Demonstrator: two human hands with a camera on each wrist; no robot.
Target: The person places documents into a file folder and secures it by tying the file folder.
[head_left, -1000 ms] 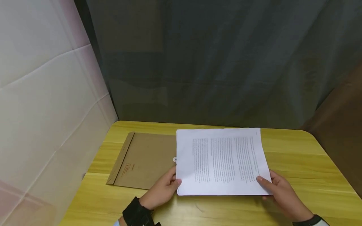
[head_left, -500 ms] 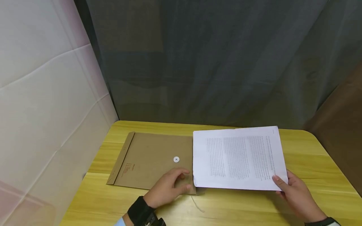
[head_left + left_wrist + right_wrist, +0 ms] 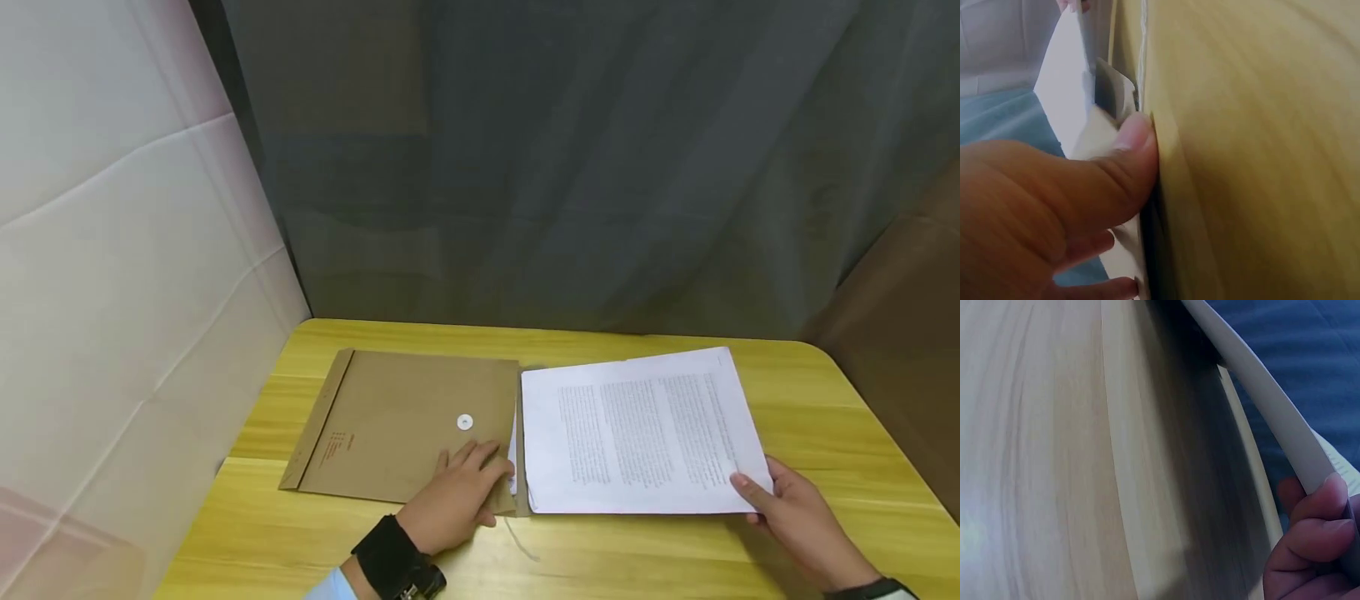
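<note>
Head view first: I see a brown envelope (image 3: 408,425) lying flat on the yellow tabletop (image 3: 675,550), its flap end toward the left and a small white button clasp (image 3: 465,422) near its middle. My left hand (image 3: 457,496) rests on the envelope's near right corner, fingers spread flat on top and the thumb down at the open edge. In the left wrist view that thumb presses against the envelope's edge (image 3: 1147,206) with white paper showing just behind it, so the grip here looks like a light pinch at the opening, though I cannot tell how far it lifts the top layer.

Just to the right of the envelope sits the stack of printed sheets (image 3: 641,433), its left edge touching or tucked just into the envelope's open mouth; I cannot tell which. My right hand (image 3: 798,521) holds the stack at its near right corner, thumb on top and fingers curled beneath. The right wrist view shows the stack's edge (image 3: 1272,419) raised off the tabletop at that corner. A grey curtain (image 3: 570,167) hangs behind, and a white sheet (image 3: 112,250) on the left.
</note>
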